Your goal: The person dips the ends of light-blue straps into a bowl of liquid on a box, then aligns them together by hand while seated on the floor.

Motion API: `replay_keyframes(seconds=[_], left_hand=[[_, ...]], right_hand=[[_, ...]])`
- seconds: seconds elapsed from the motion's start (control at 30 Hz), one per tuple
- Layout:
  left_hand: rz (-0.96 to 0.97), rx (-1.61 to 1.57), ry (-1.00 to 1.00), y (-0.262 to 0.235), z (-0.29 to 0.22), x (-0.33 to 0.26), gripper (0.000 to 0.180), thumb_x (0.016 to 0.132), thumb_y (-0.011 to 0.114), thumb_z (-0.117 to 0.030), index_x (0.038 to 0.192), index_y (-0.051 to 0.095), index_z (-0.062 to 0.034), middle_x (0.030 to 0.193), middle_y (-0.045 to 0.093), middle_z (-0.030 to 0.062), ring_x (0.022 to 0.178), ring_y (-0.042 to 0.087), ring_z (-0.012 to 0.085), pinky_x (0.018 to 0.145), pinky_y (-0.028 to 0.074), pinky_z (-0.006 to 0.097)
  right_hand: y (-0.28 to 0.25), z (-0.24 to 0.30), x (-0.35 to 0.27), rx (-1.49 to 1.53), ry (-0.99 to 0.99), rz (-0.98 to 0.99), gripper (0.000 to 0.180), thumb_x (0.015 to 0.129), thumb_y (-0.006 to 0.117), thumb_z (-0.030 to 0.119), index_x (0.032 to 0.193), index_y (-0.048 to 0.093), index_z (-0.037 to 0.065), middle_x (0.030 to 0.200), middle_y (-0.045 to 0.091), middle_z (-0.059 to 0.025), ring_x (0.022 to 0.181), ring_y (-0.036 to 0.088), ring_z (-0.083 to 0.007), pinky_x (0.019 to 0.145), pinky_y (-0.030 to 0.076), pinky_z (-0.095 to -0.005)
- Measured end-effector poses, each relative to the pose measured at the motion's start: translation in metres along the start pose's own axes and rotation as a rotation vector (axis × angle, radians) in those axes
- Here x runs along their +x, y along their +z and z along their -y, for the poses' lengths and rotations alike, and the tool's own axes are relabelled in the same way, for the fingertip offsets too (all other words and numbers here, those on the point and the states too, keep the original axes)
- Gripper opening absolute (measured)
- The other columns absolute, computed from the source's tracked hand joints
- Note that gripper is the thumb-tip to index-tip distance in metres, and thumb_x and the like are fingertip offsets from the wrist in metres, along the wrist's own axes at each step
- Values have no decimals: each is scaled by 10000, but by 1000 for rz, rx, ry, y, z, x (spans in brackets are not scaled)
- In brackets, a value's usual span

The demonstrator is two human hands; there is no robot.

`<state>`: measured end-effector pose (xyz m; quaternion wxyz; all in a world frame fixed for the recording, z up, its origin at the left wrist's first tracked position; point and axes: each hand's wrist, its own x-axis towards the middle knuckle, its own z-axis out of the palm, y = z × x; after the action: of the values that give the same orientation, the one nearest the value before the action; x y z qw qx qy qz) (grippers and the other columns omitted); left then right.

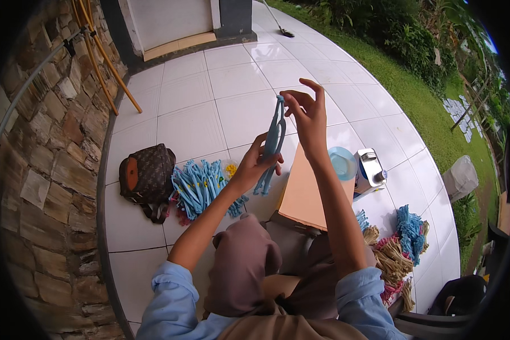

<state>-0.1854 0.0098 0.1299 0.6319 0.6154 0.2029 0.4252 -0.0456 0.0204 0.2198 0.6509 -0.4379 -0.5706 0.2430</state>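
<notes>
Landmark: we took the tan cardboard box (301, 192) lying on the white tiled floor (209, 107) as our reference for every place.
Held thing: a long bundle of light blue strips (272, 144) hung upright in the air just left of the box, above its left edge.
Left hand: our left hand (254, 166) was clenched around the lower half of the bundle, thumb across the front, left of the box.
Right hand: our right hand (306, 116) pinched the top end of the bundle between thumb and fingertips, the other fingers spread, above the far end of the box.
Blue pile: a heap of the same light blue pieces (201, 187), with a few pink and yellow ones among them, lay on the floor well left of the box.
Bag: a brown patterned bag (147, 175) sat further left of the box, touching the blue heap.
Right of box: a pale blue round lid (343, 162) and a small carton with a metal clip (371, 168) stood just beside the box's right edge.
Near right: bundles of tan, pink and blue fibre (399, 249) lay on the floor to the lower right of the box.
Knees: our brown-clad knees (246, 260) were drawn up just below the box.
Surroundings: a stone wall (45, 147) ran far left of the box, and grass (419, 85) lay beyond it to the right.
</notes>
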Motion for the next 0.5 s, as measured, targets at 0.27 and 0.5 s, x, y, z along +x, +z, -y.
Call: replay_keyframes(seconds=[0.27, 0.5], left_hand=[[-429, -18, -534, -59, 185, -51, 356, 970, 350, -256, 1291, 418, -120, 789, 501, -24, 636, 464, 42, 533, 387, 198], [-235, -57, -749, -58, 302, -62, 572, 961, 285, -296, 1413, 180, 39, 1444, 272, 176, 1341, 248, 263, 1087, 171, 309]], right_hand=[[94, -207, -199, 240, 734, -296, 426, 920, 405, 44, 1322, 262, 43, 1284, 456, -166, 1090, 508, -219, 892, 432, -342], [90, -295, -248, -55, 918, -547, 481, 866, 372, -44, 1324, 250, 43, 1308, 443, -183, 1174, 466, -270, 989, 361, -350]])
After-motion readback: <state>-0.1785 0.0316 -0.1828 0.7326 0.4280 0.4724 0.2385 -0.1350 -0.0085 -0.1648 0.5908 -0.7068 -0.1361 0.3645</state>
